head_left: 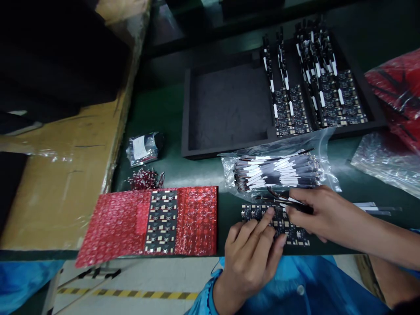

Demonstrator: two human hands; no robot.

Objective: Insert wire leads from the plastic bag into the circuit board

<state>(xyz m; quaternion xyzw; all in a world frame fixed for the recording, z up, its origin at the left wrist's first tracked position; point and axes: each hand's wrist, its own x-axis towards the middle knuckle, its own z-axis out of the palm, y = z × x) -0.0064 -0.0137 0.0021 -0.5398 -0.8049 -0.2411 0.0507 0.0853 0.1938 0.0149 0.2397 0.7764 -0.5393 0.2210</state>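
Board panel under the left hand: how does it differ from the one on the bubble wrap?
The panel under the left hand lies crosswise on the green table; the panel on the bubble wrap points away from the wearer. The hand partly covers the first; the second is uncovered. Both are dark with pale parts.

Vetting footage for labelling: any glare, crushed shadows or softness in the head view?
Head view: glints on the red bubble wrap and clear bag, pale sheen on the green table; head view: dark shape at upper left falls to near black, detail lost; head view: fine parts on the circuit board by the hands look slightly soft.
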